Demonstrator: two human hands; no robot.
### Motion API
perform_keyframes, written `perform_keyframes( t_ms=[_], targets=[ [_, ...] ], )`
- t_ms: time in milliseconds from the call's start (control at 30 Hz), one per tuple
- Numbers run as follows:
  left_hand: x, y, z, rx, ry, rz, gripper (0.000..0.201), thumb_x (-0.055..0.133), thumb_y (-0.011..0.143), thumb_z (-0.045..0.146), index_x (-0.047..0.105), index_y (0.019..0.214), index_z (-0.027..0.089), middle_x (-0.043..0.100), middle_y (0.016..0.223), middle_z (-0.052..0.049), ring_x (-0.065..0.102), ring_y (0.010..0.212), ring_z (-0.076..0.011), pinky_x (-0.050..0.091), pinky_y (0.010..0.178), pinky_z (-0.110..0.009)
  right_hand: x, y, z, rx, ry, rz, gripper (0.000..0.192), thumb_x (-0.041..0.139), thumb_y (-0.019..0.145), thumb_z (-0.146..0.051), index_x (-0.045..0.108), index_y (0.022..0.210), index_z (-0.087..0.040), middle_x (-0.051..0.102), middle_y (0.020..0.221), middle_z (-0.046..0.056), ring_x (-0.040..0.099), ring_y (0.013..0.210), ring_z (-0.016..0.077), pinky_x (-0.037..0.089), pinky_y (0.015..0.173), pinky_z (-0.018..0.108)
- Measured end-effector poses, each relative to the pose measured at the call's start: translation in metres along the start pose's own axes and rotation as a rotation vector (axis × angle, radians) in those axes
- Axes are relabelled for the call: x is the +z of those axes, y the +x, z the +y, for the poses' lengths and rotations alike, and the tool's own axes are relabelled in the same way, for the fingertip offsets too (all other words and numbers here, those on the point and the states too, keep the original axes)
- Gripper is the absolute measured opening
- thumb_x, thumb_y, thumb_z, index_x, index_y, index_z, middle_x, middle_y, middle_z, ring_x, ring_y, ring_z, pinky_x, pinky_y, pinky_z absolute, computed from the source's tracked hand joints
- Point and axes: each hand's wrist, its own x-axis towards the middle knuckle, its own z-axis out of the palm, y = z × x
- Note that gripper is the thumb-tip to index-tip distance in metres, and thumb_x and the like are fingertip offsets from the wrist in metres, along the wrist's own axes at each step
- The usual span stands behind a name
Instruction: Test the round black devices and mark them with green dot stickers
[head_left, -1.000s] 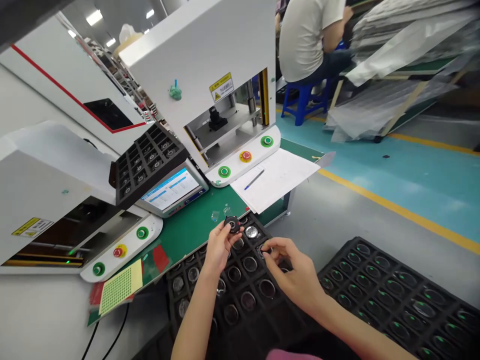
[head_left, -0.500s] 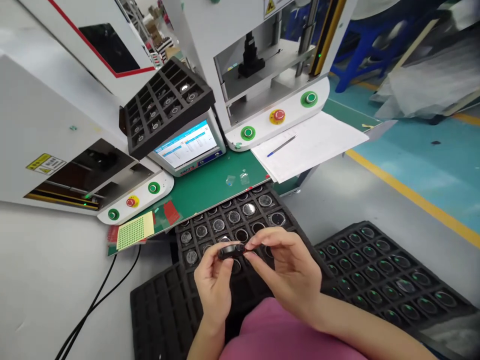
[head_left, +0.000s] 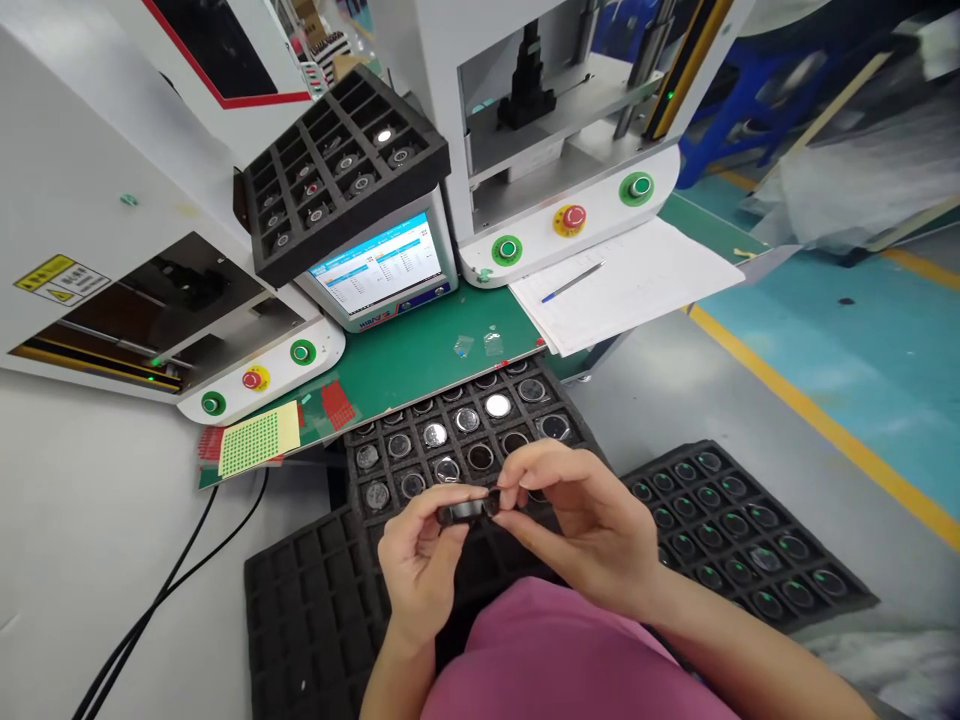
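Note:
My left hand (head_left: 420,560) grips a small black watch case (head_left: 466,512) between thumb and fingers, its edge turned toward me. My right hand (head_left: 589,525) pinches at the right end of the same case with thumb and forefinger; whether a small part is between those fingertips is hidden. Below and behind the hands lies a black foam tray (head_left: 409,420) with round watch cases in its square pockets, some with shiny faces, some dark.
Another foam tray (head_left: 750,525) with green-marked round pieces sits lower right; a foam tray (head_left: 300,610) is lower left. Beyond the green bench (head_left: 405,365) stand two press machines (head_left: 570,215), a screen (head_left: 382,265) under a tilted tray (head_left: 345,180), papers (head_left: 637,280) with a pen, and a green-dot sticker sheet (head_left: 259,440).
The view has shifted slightly. Both hands stay on the watch case, and my right fingers have curled a little more at its right end.

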Motion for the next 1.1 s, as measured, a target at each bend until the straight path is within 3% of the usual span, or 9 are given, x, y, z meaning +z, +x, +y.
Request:
perform_keyframes(
  t_ms=[233,400,800,1000,1100],
  targets=[
    [0.001,0.001,-0.001,-0.004,-0.042,-0.011,0.020,0.062,0.089,0.016,0.074,0.103,0.026,0.078,0.097,-0.003,0.073,0.091,-0.0170,0.058,0.084,-0.026,0.005,-0.006,0.002,-0.062,-0.051,0.117,0.041,0.066,0.077,0.003,0.059,0.106,-0.025,0.068,0.090,0.003,0.068,0.087,0.0161,0.061,0.078,0.030],
    [0.004,0.003,-0.002,-0.012,-0.033,0.013,0.019,0.063,0.088,0.018,0.074,0.101,0.025,0.078,0.096,-0.004,0.073,0.090,-0.0185,0.059,0.082,-0.028,0.007,-0.010,0.001,-0.072,-0.175,0.189,0.041,0.070,0.076,0.003,0.061,0.105,-0.024,0.070,0.084,0.003,0.070,0.073,0.0153,0.064,0.066,0.027],
    [0.005,0.005,-0.005,0.006,0.024,0.007,0.021,0.064,0.087,0.016,0.075,0.102,0.025,0.078,0.095,-0.003,0.074,0.088,-0.0178,0.060,0.081,-0.026,-0.004,-0.001,0.006,-0.093,-0.211,0.048,0.030,0.063,0.079,0.001,0.062,0.097,-0.023,0.068,0.087,0.005,0.067,0.082,0.0167,0.060,0.071,0.029],
    [0.004,0.007,-0.006,0.022,0.080,0.031,0.021,0.063,0.088,0.015,0.075,0.103,0.025,0.078,0.096,-0.004,0.074,0.089,-0.0180,0.059,0.082,-0.026,0.004,-0.005,0.013,-0.078,-0.203,0.164,0.034,0.067,0.078,0.001,0.062,0.101,-0.024,0.069,0.096,0.006,0.068,0.091,0.0189,0.061,0.079,0.034],
    [0.003,0.010,-0.007,0.032,0.081,0.045,0.020,0.064,0.087,0.017,0.075,0.102,0.024,0.078,0.095,-0.005,0.074,0.087,-0.0187,0.060,0.080,-0.026,0.007,-0.003,0.015,-0.052,-0.197,0.190,0.032,0.068,0.078,0.000,0.064,0.098,-0.024,0.070,0.088,0.004,0.069,0.088,0.0190,0.062,0.076,0.033]
  ],
)
